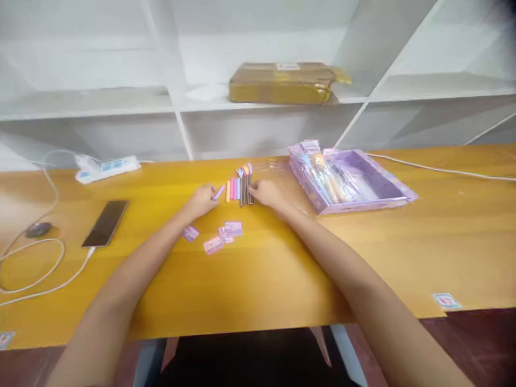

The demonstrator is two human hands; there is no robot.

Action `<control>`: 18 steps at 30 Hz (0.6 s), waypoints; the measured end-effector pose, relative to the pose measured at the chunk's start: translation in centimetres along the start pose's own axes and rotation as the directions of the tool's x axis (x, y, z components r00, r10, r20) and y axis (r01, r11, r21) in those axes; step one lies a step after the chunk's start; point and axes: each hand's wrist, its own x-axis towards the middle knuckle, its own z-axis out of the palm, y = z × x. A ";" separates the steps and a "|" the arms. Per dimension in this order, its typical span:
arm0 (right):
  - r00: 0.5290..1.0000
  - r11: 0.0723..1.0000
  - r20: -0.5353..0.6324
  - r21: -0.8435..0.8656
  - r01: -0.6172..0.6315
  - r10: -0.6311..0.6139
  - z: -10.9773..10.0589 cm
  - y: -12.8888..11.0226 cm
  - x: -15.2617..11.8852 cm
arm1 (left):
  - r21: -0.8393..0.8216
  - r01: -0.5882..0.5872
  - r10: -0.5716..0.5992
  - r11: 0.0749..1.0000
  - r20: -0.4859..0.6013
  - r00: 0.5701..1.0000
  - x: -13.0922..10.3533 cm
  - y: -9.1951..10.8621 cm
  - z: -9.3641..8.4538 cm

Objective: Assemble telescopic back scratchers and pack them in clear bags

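Near the middle of the yellow table (363,258), a row of small sticks (238,189) in yellow, pink, blue and dark tones lies side by side. The left hand (201,201) pinches a lilac stick (219,193) just left of that row, while the right hand (264,192) rests with curled fingers against the row's dark right end. The step looks like lining the pieces up; next, the lilac one would need laying parallel beside the yellow. Small pink cards (220,236) lie closer to the person, a purple tray (363,185) holding more items sits to the right, a phone (105,222) and cables to the left. Nothing blocks the hands.
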 end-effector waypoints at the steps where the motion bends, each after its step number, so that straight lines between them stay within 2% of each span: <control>1: 1.000 1.000 -0.006 0.006 -0.009 0.009 0.0 0.1 0.0 | 0.006 0.001 -0.001 1.000 -0.003 1.000 0.0 0.1 -0.2; 5: 0.998 0.997 -0.061 0.069 -0.029 0.034 -0.3 0.3 0.2 | 0.029 -0.013 0.014 0.999 -0.019 1.000 0.0 0.6 -1.5; 8: 0.990 0.987 -0.135 0.159 -0.014 0.036 -1.0 0.2 0.5 | 0.041 -0.036 0.038 0.998 -0.031 0.999 -0.1 0.8 -3.2; 11: 0.975 0.960 -0.221 0.276 0.040 0.023 -2.4 -0.2 0.9 | 0.010 -0.056 0.056 0.998 -0.054 0.997 -0.4 0.9 -5.3; 14: 0.961 0.920 -0.278 0.379 0.096 0.014 -4.6 -0.9 0.9 | -0.110 -0.100 0.089 0.989 -0.108 0.990 -1.3 1.3 -7.9; 16: 0.955 0.852 -0.296 0.499 0.156 -0.001 -6.4 -1.6 0.5 | -0.175 -0.154 0.127 0.973 -0.154 0.980 -2.3 2.1 -9.6; 18: 0.950 0.718 -0.305 0.649 0.252 -0.058 -8.3 -2.3 -0.4 | -0.199 -0.225 0.184 0.954 -0.207 0.961 -3.6 3.2 -11.1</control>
